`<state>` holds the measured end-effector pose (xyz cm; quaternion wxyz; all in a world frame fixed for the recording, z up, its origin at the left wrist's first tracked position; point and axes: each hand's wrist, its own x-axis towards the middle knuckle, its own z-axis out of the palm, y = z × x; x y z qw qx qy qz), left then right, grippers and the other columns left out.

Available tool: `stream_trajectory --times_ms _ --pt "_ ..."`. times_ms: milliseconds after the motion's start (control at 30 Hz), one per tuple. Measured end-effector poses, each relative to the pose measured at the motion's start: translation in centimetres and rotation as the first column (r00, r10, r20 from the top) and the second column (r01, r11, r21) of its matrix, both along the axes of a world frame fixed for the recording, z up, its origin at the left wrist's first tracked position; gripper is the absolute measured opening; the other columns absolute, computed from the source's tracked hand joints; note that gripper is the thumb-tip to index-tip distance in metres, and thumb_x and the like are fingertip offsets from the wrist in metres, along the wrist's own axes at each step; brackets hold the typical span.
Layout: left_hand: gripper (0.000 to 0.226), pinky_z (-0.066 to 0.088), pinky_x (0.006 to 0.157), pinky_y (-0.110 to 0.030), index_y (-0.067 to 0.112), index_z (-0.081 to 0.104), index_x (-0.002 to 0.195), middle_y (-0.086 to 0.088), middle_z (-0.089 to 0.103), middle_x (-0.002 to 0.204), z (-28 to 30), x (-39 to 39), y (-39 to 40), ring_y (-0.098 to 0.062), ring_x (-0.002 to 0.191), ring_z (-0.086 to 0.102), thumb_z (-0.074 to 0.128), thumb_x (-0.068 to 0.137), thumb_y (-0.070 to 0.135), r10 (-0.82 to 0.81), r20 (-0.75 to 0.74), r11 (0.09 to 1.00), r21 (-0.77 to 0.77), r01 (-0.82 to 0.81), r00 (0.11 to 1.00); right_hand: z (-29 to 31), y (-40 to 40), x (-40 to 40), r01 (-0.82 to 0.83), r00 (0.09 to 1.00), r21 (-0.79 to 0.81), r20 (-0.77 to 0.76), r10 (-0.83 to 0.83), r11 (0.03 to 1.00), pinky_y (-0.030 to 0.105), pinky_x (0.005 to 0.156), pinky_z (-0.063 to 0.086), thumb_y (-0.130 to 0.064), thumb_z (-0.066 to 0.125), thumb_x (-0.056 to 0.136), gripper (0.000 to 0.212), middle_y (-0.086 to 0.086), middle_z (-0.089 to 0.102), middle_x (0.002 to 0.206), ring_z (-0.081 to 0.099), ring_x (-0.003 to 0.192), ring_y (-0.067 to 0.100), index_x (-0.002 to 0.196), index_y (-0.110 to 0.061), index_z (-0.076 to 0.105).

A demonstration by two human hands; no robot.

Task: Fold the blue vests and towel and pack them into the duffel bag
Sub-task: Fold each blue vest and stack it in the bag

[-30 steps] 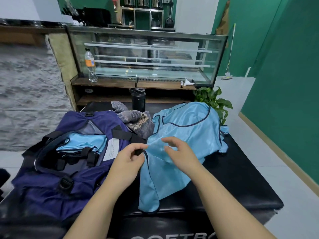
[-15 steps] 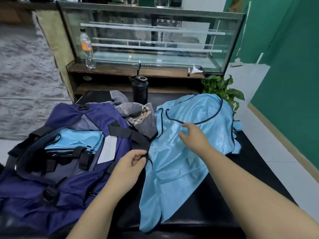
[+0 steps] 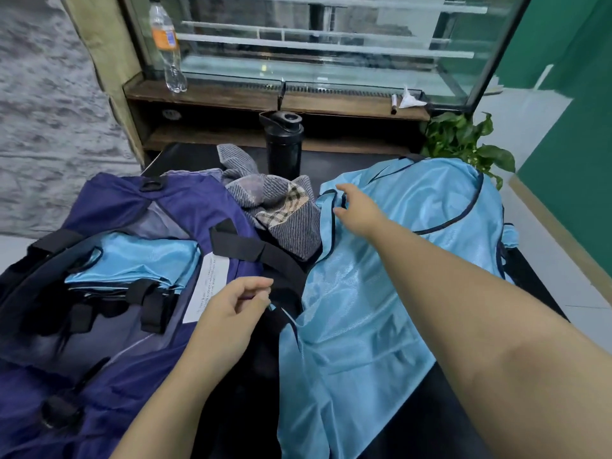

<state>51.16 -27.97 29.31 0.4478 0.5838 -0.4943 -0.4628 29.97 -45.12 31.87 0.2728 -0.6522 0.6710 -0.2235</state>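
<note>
Spread flat on black table (image 3: 430, 422): blue vest (image 3: 381, 293), long axis running away from both grips; right hand (image 3: 359, 210) pinching its far shoulder strap, left hand (image 3: 231, 316) pinching near edge, duffel bag (image 3: 109, 326) just left.

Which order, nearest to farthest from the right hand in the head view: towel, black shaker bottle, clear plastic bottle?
From the right hand:
1. Towel, just to its left.
2. Black shaker bottle, behind it on the table.
3. Clear plastic bottle, far back left on the wooden ledge.
</note>
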Motion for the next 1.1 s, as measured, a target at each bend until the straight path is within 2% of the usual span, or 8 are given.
stream_trajectory --times_ms 233,367,467,567,733,900,1033,1100 --pt "0.021 0.052 0.081 -0.02 0.016 0.067 0.098 -0.003 0.071 0.096 -0.3 0.4 -0.3 -0.006 0.08 0.067 0.053 0.094 0.003 0.038 -0.114 0.997 0.065 -0.031 0.993 -2.3 -2.5 0.6 0.036 0.993 0.0 0.112 -0.036 0.999 0.011 0.05 0.041 -0.008 0.048 0.096 0.044 0.009 0.061 0.113 0.047 0.066 0.011 0.14 -0.011 0.047" --pt "0.023 0.052 0.076 -0.015 0.018 0.067 0.095 -0.002 0.071 0.093 -0.1 0.1 -0.1 -0.004 0.075 0.066 0.052 0.093 0.0 0.05 -0.139 0.998 0.05 -0.043 0.989 -1.4 -1.2 0.7 0.231 0.911 -0.186 0.386 -0.146 0.955 0.011 0.062 0.04 -0.011 0.056 0.094 0.024 -0.001 0.063 0.086 0.049 0.064 0.003 0.114 -0.011 0.069" --pt "0.024 0.05 0.081 -0.021 0.02 0.067 0.093 0.0 0.071 0.093 0.5 -0.3 0.0 -0.011 0.083 0.066 0.052 0.093 0.0 0.053 -0.157 0.998 0.033 -0.049 0.986 0.4 1.0 0.9 0.217 0.844 -0.195 0.529 -0.084 0.957 0.018 0.074 0.049 -0.01 0.063 0.089 0.014 -0.01 0.058 0.075 0.055 0.071 0.005 0.092 -0.021 0.071" --pt "0.024 0.047 0.087 -0.026 0.023 0.066 0.095 0.003 0.07 0.095 2.0 -1.0 0.3 -0.01 0.089 0.066 0.055 0.092 0.002 0.042 -0.169 0.999 -0.018 -0.046 0.985 2.5 4.4 1.2 0.115 0.815 -0.204 0.579 0.025 0.972 0.03 0.084 0.054 -0.01 0.065 0.087 0.022 -0.016 0.066 0.084 0.063 0.087 0.007 0.084 -0.031 0.069" --pt "0.028 0.049 0.086 -0.02 0.023 0.054 0.114 0.001 0.067 0.109 6.0 -3.2 1.6 -0.003 0.094 0.064 0.058 0.09 0.01 -0.03 -0.268 0.994 -0.112 0.0 0.963 6.6 11.5 1.8 -0.062 0.79 -0.289 0.571 0.224 0.955 0.018 0.089 0.051 0.008 0.056 0.088 0.038 -0.021 0.065 0.103 0.059 0.098 -0.013 0.104 -0.026 0.064" --pt "0.064 0.051 0.086 -0.031 0.025 0.04 0.135 0.004 0.073 0.1 8.7 -4.7 3.6 -0.009 0.094 0.068 0.071 0.08 0.035 -0.064 -0.388 0.992 -0.129 0.015 0.919 9.4 17.7 2.2 -0.204 0.763 -0.303 0.546 0.345 0.931 0.009 0.078 0.046 0.017 0.049 0.085 0.059 -0.014 0.057 0.125 0.053 0.108 -0.017 0.12 -0.03 0.055" --pt "0.038 0.051 0.063 -0.018 0.018 0.048 0.125 0.007 0.071 0.08 10.7 -5.1 5.3 -0.005 0.07 0.066 0.06 0.091 0.008 -0.012 -0.441 0.978 -0.193 -0.081 0.897 10.2 21.3 2.4 -0.262 0.795 -0.303 0.47 0.383 0.916 0.024 0.071 0.042 0.014 0.05 0.086 0.064 -0.011 0.052 0.137 0.062 0.07 0.011 0.123 -0.037 0.052" --pt "0.036 0.053 0.072 -0.023 0.018 0.051 0.119 -0.004 0.071 0.102 11.2 -4.8 6.1 -0.012 0.086 0.067 0.053 0.091 -0.003 0.012 -0.45 0.971 -0.208 -0.117 0.893 10.8 22.5 2.4 -0.243 0.788 -0.306 0.491 0.372 0.92 0.03 0.075 0.045 0.015 0.049 0.085 0.068 -0.019 0.052 0.134 0.066 0.101 0.021 0.119 -0.044 0.053"
